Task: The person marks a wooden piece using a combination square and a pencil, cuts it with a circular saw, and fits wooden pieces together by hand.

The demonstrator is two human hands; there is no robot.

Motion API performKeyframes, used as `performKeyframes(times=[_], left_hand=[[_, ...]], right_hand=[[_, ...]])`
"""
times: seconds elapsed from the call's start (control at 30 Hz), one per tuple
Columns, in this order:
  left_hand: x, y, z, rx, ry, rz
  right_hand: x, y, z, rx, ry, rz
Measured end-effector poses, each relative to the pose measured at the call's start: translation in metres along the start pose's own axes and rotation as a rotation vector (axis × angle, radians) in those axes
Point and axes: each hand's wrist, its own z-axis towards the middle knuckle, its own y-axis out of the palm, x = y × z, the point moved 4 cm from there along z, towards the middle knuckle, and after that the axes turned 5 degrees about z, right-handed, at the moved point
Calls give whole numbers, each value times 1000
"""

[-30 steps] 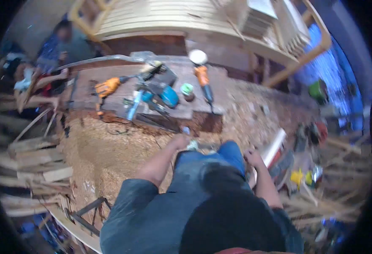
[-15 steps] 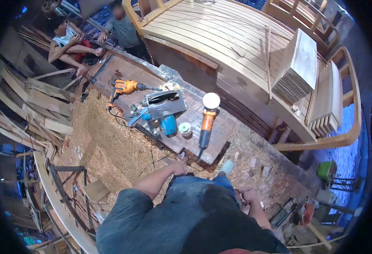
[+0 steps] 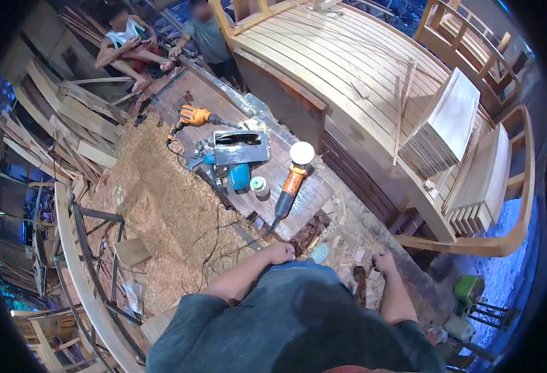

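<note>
My left hand [image 3: 281,253] is closed in front of my waist, and whether it holds anything is too small to tell. Further right, my right hand [image 3: 383,262] has curled fingers over the wood-scrap floor. Ahead, on a low bench [image 3: 317,193], lie an orange angle grinder [image 3: 293,180] with a white disc, a small jar with a green lid [image 3: 259,186], a teal circular saw [image 3: 238,176] with its metal base up, and an orange drill [image 3: 195,116]. Neither hand touches these tools.
Two people are beyond the bench: one seated [image 3: 126,38], one in a grey shirt [image 3: 210,37]. A slatted wooden bed frame [image 3: 323,50] bears stacked boards [image 3: 450,124]. Sawdust [image 3: 161,186] covers the floor at left, near curved wood pieces [image 3: 87,118]. A green container [image 3: 468,289] stands right.
The view has turned and shifted, bringing the bench and bed frame into clearer sight. My right hand has moved out from beside my leg, further forward and right.
</note>
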Motion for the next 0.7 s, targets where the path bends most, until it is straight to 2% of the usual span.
performKeyframes(times=[0.1,0.23,0.33,0.47,0.5,0.53,0.57,0.6,0.63,0.67,0.7], left_hand=[[-15,-5,-8,-4,-2,10],[-42,16,3,-46,-12,113],[-40,26,-3,-130,-35,145],[-22,17,-7,-88,14,95],[-15,15,-7,-93,32,47],[-4,19,-2,-117,63,5],[-10,28,11,-28,116,-12],[-2,26,19,-74,116,-1],[8,22,29,-121,117,15],[8,25,43,-128,96,-160],[10,31,60,-135,57,-336]], right_hand=[[-30,13,-19,-19,-40,-231],[-44,22,-57,-62,-71,-190],[-33,10,-73,-47,54,-185],[-19,-18,-77,-35,147,-235],[-15,-28,-69,-51,58,-199],[-11,-44,-56,-41,-27,-377],[16,-56,-21,-164,-471,-903],[-12,-69,-31,-172,-465,-1175],[-21,-90,-30,63,-467,-881],[-17,-112,-20,401,-509,-532],[3,-141,7,349,-602,-651]])
